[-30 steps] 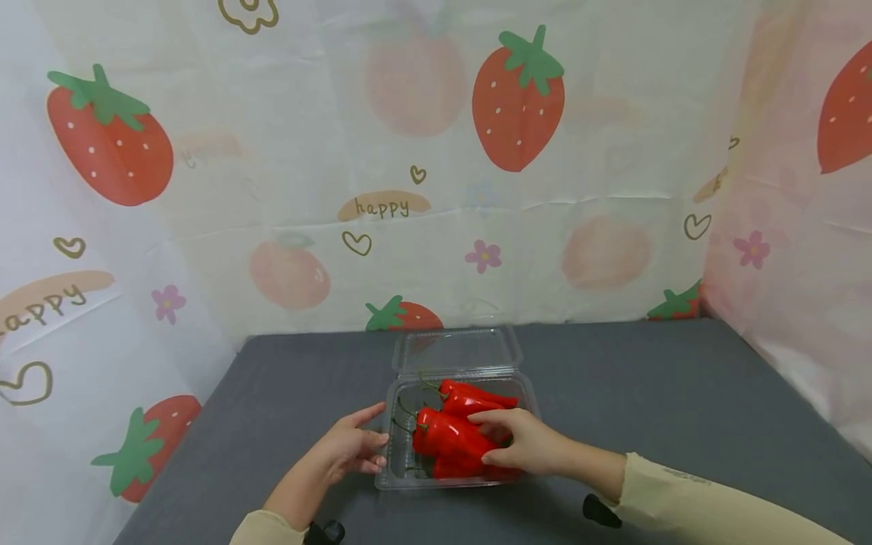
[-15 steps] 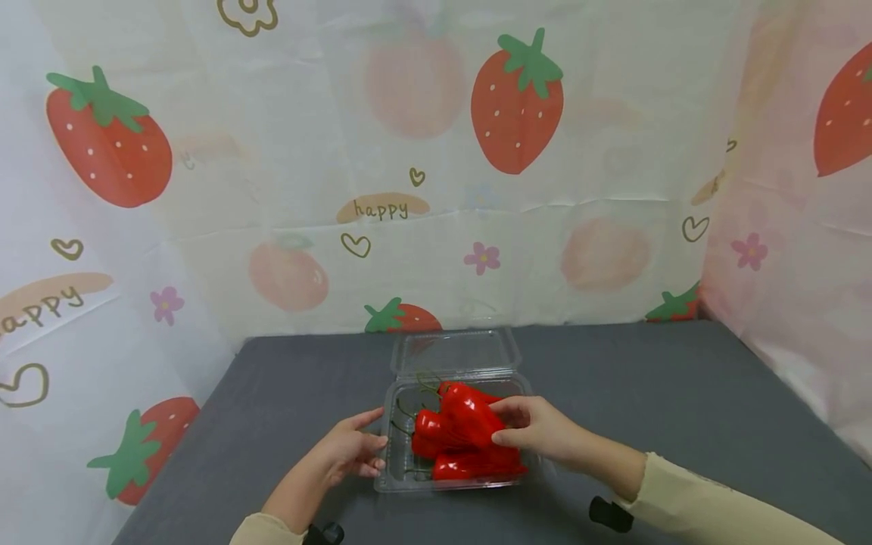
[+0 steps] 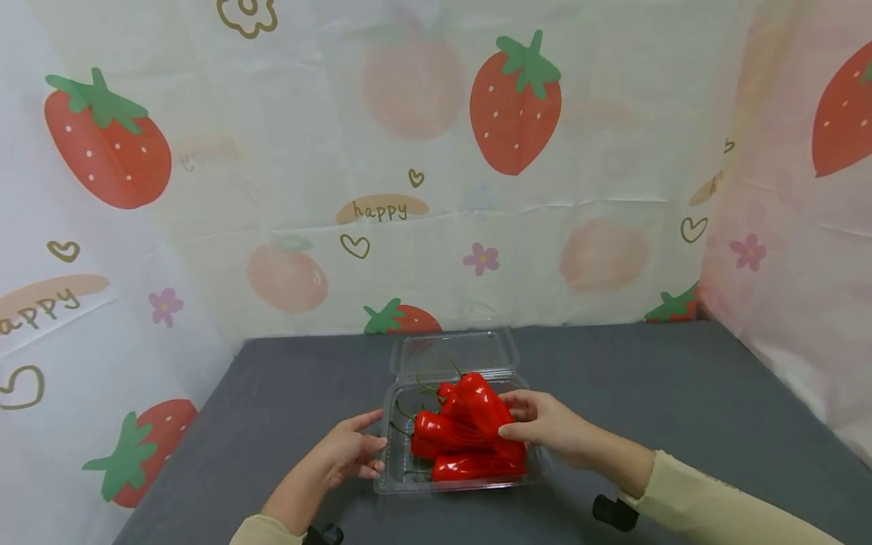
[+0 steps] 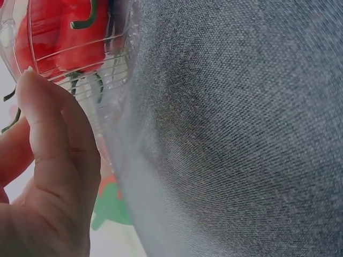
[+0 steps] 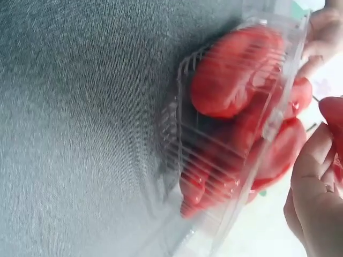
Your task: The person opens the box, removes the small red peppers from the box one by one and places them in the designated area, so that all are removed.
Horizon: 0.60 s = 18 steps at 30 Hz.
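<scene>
A clear plastic clamshell box (image 3: pixel 400 475) holds several glossy red peppers (image 3: pixel 477 465) with thin green stems. My right hand (image 3: pixel 548 425) pinches one red pepper (image 3: pixel 485 405) between thumb and fingers, tilted stem-up over the pile. In the right wrist view that held pepper (image 5: pixel 333 113) shows above the box rim, partly cut off by the frame. At the box's left side, my left hand (image 3: pixel 346 450) touches the rim with spread, slightly bent fingers. The left wrist view has a fingertip (image 4: pixel 31 77) right at the clear wall.
The box's hinged lid (image 3: pixel 456 352) lies folded back behind it. Everything stands on a grey cloth-covered table (image 3: pixel 627 386). A curtain (image 3: pixel 300 151) printed with strawberries and hearts closes off the back and both sides.
The right hand has lifted the pepper from the pile, bringing it up and slightly right, and its stem end has tipped upward. The left hand has stayed at the box's side.
</scene>
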{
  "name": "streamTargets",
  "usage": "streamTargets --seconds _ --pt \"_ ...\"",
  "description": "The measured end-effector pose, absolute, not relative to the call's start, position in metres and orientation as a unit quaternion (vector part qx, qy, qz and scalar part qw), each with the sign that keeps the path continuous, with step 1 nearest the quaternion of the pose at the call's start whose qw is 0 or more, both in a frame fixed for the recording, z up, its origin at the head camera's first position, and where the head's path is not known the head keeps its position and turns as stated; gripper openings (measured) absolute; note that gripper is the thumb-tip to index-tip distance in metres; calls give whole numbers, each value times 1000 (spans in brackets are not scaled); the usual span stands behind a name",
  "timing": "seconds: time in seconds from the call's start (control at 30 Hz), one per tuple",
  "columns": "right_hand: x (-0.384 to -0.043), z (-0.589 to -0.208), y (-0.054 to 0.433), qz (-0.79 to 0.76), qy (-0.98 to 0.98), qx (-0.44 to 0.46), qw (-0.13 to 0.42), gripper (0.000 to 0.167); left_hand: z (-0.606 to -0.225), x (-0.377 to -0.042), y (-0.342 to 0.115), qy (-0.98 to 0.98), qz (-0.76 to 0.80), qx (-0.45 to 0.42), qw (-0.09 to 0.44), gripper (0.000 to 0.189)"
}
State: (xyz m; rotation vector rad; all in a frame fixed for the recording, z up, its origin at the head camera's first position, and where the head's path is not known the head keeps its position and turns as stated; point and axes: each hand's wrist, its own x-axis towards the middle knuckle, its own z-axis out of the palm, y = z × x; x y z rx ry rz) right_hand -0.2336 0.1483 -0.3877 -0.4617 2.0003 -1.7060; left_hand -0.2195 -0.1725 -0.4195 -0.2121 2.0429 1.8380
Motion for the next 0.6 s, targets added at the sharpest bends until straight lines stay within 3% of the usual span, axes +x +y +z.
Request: streamTargets --seconds 0.3,0.6 --pt "-238 -384 160 -638 714 -158 240 64 -420 -221 -172 727 654 -70 197 62" --pt "-242 -382 166 -638 730 -138 203 64 -419 -220 -173 730 651 -66 198 62"
